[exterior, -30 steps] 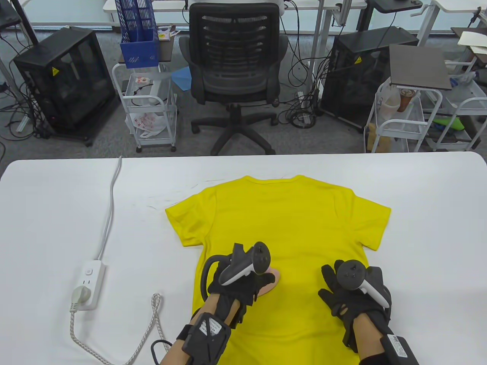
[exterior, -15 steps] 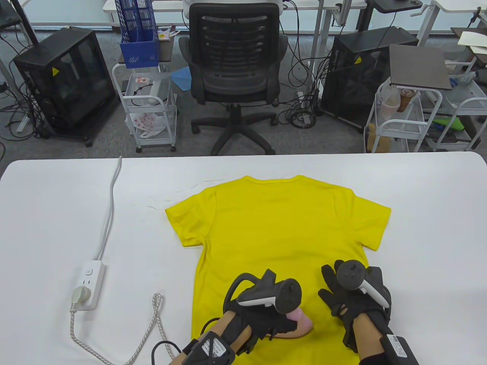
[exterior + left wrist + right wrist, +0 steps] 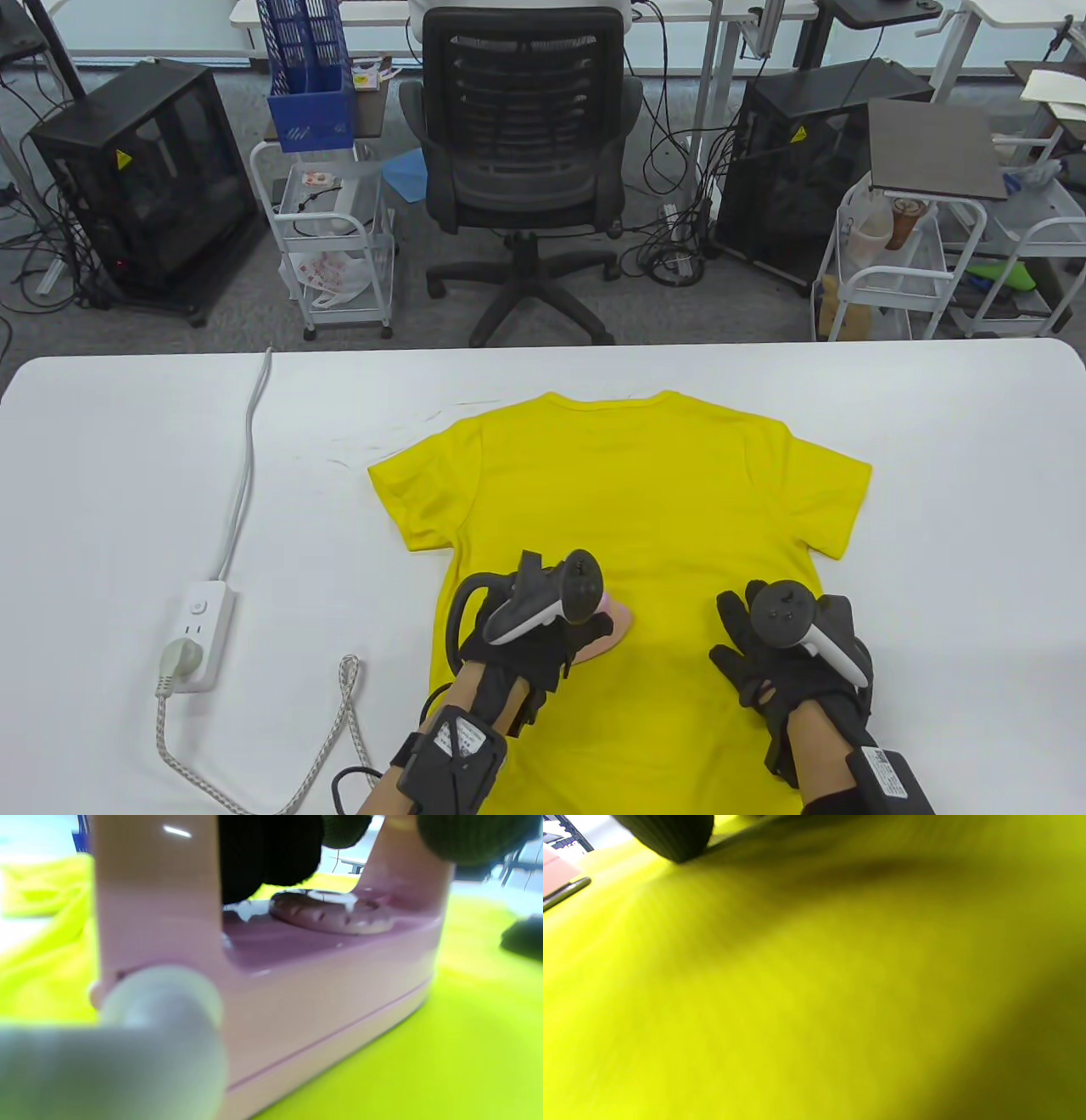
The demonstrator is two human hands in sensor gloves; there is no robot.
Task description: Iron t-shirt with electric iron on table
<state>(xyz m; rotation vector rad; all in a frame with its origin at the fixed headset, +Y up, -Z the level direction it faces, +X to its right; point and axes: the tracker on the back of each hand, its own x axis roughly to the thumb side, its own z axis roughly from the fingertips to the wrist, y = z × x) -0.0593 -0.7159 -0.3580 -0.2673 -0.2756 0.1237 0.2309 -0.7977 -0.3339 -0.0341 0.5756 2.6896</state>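
Since prev frame, iron [image 3: 609,630] has swung back from hem toward shirt's left side.

Table view: left hand [image 3: 530,632] grips it on t-shirt [image 3: 628,484]; right hand [image 3: 785,666] flat, holding nothing.

L wrist: fingers [image 3: 271,853] wrap handle.

R wrist: cloth only.

Upper shirt prob. still undone.

Even, bright overhead light fills the table view, sharp throughout, with soft short shadows and the white surface [image 3: 119,475] bowed at its edges. Both wrist views are close and blurred; a small glare streak sits on the pink iron [image 3: 271,984], and dark shadow crosses the yellow t-shirt [image 3: 814,984]
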